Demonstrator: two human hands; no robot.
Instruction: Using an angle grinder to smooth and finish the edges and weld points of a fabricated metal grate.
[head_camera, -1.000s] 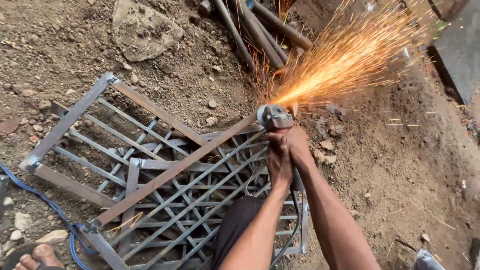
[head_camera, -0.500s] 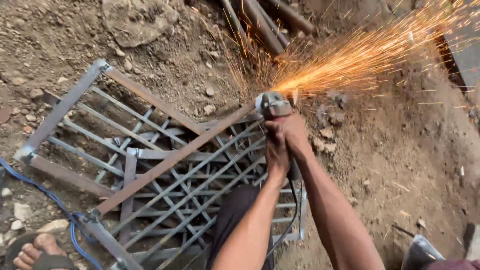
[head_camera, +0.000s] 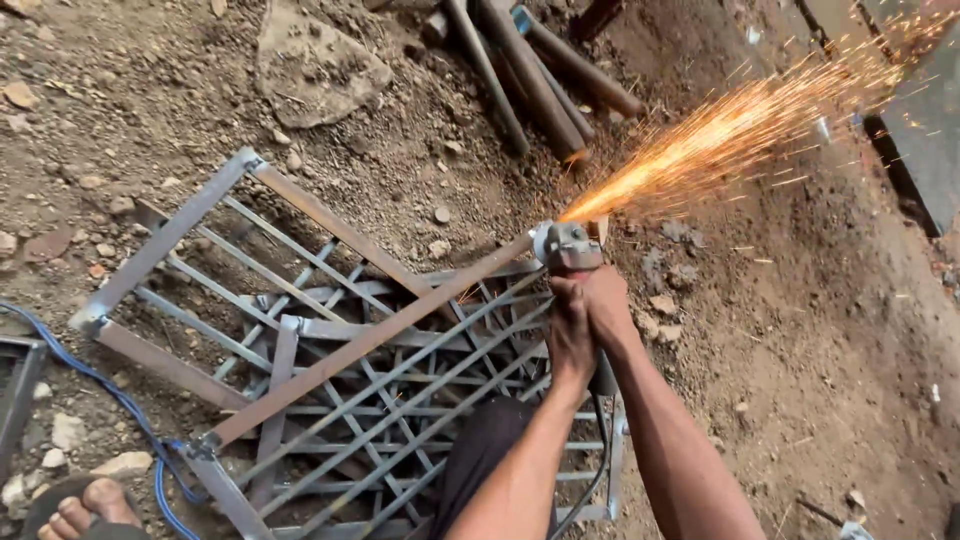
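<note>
Both hands grip one angle grinder (head_camera: 566, 245). My left hand (head_camera: 568, 330) wraps the body from the left and my right hand (head_camera: 608, 305) holds it from the right, the two pressed together. The grinder's disc touches the far corner of a welded metal grille frame (head_camera: 160, 250) lying on the dirt. A stream of orange sparks (head_camera: 740, 125) shoots up and to the right from that contact point. A rusty diagonal bar (head_camera: 370, 340) runs from the ground corner down to the frame's near left corner.
Several rusty pipes (head_camera: 530, 80) lie at the top centre beside a flat rock (head_camera: 315, 70). A blue cable (head_camera: 110, 395) snakes past my sandalled foot (head_camera: 85, 505) at bottom left. A dark slab (head_camera: 925, 130) sits at the right edge. Loose stones dot the ground.
The view has shifted slightly, so the frame and grinder sit a little lower and left. Both hands stay on the grinder at the same corner, and sparks keep flying right.
</note>
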